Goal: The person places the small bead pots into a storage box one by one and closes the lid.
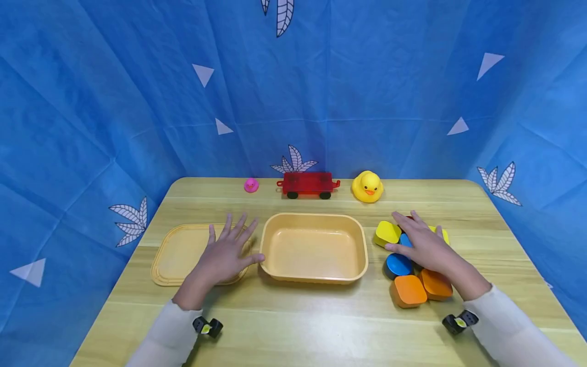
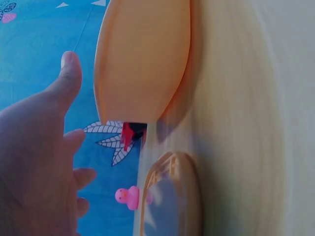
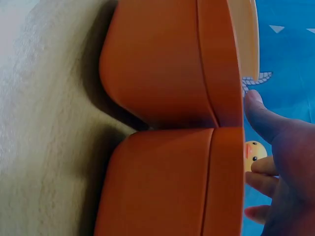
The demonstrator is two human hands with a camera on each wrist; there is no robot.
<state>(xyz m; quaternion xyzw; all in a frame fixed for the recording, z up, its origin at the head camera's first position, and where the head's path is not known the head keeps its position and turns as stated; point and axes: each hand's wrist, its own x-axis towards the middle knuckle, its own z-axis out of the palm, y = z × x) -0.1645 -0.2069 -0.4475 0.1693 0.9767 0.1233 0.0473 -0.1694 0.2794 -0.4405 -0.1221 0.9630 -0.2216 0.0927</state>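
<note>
My left hand (image 1: 225,259) hovers with spread fingers over a flat yellowish lid (image 1: 181,252), its thumb close to the left rim of an oblong yellowish tub (image 1: 314,276). Whether the thumb touches the rim in the head view, I cannot tell; the left wrist view shows a gap between thumb and tub (image 2: 142,59). My right hand (image 1: 424,244) is over a cluster of small rounded boxes, holding none of them. Among these are a yellow box (image 1: 387,232), a round blue one (image 1: 398,266) and two orange boxes (image 1: 409,291). The hand partly hides the others.
Along the table's back edge stand a small pink duck (image 1: 250,185), a red toy wagon (image 1: 308,184) and a larger yellow duck (image 1: 368,187). A blue patterned cloth (image 1: 367,92) hangs behind and beside the wooden table (image 1: 293,326).
</note>
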